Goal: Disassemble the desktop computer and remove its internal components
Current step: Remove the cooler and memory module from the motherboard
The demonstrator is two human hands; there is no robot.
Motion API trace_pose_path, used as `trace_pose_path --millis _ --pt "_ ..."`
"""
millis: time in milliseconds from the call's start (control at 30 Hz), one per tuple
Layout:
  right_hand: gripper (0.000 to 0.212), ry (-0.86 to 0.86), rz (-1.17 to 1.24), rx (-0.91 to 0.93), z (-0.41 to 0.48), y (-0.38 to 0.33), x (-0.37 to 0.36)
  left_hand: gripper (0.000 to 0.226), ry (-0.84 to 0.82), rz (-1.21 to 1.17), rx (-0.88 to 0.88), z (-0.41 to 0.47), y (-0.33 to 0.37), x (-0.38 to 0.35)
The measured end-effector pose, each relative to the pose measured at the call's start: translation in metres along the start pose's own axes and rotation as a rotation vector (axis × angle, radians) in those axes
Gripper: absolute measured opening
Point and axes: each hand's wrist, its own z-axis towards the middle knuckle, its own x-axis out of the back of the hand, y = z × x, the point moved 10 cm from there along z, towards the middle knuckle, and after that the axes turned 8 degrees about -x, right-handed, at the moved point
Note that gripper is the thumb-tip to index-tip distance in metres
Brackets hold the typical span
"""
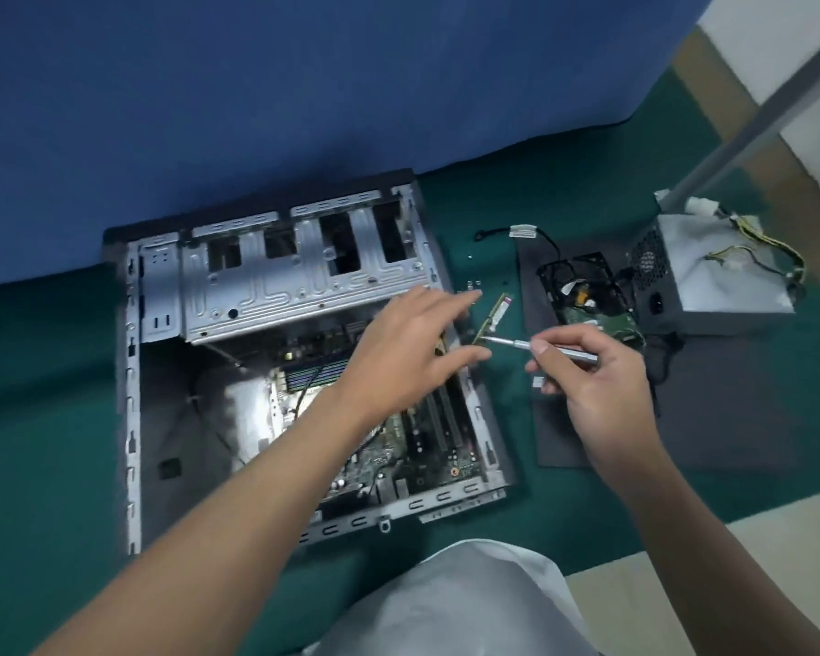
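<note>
An open desktop case (136,419) lies flat on a green cloth, its drive cage (299,277) at the far side and the motherboard (417,456) exposed below. My left hand (413,352) hovers over the case's right edge with fingers spread and straight, holding nothing. Just right of it a green memory stick (493,314) lies on the cloth. My right hand (592,385) grips a slim silver screwdriver (540,348) like a pen, its tip pointing left at the stick's near end.
A dark mat (730,419) to the right holds a removed black drive with a circuit board (588,295). The grey power supply (720,277) with its cable bundle sits behind it. Small screws (472,282) and a loose cable (521,231) lie near the case. A blue cloth (304,87) rises behind.
</note>
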Motion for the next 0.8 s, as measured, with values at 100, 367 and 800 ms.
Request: trace_pose_path --millis 100,367,800 --pt "0.010 0.007 0.033 -0.007 0.004 0.009 0.018 0.056 -0.045 0.050 -0.068 0.017 0.022 -0.018" --pt "0.008 0.018 0.131 -0.116 0.018 0.054 0.050 0.034 0.034 0.169 0.045 0.027 0.016 -0.031" --pt "0.015 -0.144 -0.365 -0.150 0.104 0.101 -0.026 0.068 -0.215 0.262 0.270 0.012 -0.042 -0.046"
